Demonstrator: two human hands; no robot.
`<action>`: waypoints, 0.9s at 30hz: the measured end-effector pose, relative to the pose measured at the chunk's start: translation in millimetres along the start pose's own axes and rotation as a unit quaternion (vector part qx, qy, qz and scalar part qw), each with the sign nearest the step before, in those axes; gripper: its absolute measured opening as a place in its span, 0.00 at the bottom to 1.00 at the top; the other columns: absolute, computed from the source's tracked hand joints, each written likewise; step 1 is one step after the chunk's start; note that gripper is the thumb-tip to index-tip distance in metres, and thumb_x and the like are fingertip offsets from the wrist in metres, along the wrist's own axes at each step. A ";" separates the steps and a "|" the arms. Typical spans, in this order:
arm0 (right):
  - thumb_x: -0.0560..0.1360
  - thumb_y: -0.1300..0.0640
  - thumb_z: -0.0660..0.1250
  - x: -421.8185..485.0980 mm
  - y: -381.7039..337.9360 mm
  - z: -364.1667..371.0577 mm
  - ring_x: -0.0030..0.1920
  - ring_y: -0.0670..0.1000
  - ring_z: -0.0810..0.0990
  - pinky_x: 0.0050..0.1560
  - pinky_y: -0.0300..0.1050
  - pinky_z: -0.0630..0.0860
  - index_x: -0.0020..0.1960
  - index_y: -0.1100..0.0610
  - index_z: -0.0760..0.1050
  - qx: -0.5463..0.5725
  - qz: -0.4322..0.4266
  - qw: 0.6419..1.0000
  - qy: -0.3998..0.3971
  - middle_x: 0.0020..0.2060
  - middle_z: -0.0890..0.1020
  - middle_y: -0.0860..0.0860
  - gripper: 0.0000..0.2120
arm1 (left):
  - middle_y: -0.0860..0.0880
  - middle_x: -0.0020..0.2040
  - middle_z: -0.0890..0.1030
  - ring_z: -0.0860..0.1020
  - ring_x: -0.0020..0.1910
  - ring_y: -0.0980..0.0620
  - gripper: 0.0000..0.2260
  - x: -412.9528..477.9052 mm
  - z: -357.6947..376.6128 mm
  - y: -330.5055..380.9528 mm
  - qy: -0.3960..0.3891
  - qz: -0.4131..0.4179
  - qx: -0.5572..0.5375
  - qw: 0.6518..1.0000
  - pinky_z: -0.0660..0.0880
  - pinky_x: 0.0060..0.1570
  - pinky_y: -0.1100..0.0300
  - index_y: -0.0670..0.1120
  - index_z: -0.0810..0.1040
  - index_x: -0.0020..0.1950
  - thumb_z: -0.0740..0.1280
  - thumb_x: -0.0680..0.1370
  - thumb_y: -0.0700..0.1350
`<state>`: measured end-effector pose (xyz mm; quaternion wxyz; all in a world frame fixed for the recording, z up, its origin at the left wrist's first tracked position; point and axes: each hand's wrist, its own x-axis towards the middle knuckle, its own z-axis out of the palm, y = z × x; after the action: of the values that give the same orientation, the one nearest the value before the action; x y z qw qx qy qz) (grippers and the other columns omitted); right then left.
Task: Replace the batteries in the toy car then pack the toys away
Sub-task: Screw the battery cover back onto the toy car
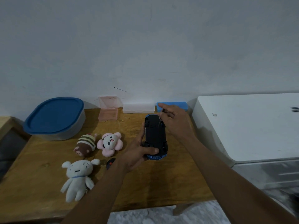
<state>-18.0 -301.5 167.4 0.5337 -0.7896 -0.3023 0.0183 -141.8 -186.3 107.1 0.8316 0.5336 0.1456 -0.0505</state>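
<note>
Head view: left hand (138, 153) grips the upturned toy car (156, 136) above the table's (40, 160) right side; right hand (174, 121) pinches a thin screwdriver (160, 121), its tip on the car's far underside.

Around the work: table, wall and cabinet

A brown wooden table (40, 175) stood against a pale grey wall (145, 46) that bore a thin dark streak (120, 89). Just beside the table's right edge was a white cabinet (250, 126) with a drawer front (267, 172) below its top. A light wooden piece of furniture (6, 125) showed at the left edge, and a pale floor (161, 214) lay below.
</note>
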 end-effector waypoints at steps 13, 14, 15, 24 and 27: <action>0.79 0.64 0.63 3.8 1.4 2.5 0.50 0.45 0.82 0.56 0.41 0.79 0.65 0.56 0.76 0.008 0.017 1.000 -0.014 0.48 0.84 0.50 0.16 | 0.44 0.65 0.78 0.77 0.63 0.42 0.48 0.8 -2.3 0.9 0.010 0.000 -0.003 1.000 0.73 0.62 0.39 0.68 0.53 0.75 0.67 0.72 0.25; 0.79 0.66 0.62 3.8 1.4 2.5 0.50 0.44 0.82 0.56 0.40 0.79 0.65 0.57 0.76 0.011 0.016 1.000 -0.025 0.48 0.84 0.50 0.16 | 0.45 0.65 0.78 0.77 0.64 0.42 0.48 0.2 -2.4 0.4 0.010 -0.001 -0.003 1.000 0.72 0.63 0.38 0.68 0.54 0.75 0.67 0.72 0.25; 0.79 0.67 0.61 3.2 1.1 2.2 0.50 0.44 0.82 0.56 0.40 0.79 0.66 0.57 0.75 0.016 0.017 0.999 -0.035 0.48 0.83 0.50 0.17 | 0.45 0.66 0.78 0.77 0.64 0.41 0.48 -0.3 -2.1 0.1 0.010 -0.002 -0.005 1.000 0.72 0.63 0.37 0.68 0.54 0.75 0.67 0.72 0.25; 0.80 0.64 0.61 -5.6 6.5 -4.3 0.49 0.46 0.83 0.53 0.46 0.81 0.66 0.52 0.74 0.050 0.043 0.997 -0.038 0.48 0.83 0.50 0.17 | 0.46 0.65 0.78 0.77 0.64 0.43 0.48 0.7 3.2 -2.6 0.008 -0.007 0.011 1.000 0.73 0.62 0.38 0.68 0.52 0.75 0.67 0.72 0.26; 0.80 0.63 0.62 -6.1 7.9 -7.5 0.48 0.45 0.83 0.52 0.45 0.82 0.66 0.51 0.74 0.036 0.035 0.998 -0.034 0.47 0.83 0.48 0.17 | 0.45 0.66 0.78 0.76 0.64 0.42 0.48 1.4 6.9 -3.5 0.006 -0.010 0.008 1.000 0.71 0.64 0.37 0.68 0.52 0.75 0.67 0.72 0.26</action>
<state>-16.8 -312.7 162.1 0.5503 -0.7787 -0.2918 0.0749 -140.0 -193.9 106.3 0.8260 0.5389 0.1553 -0.0565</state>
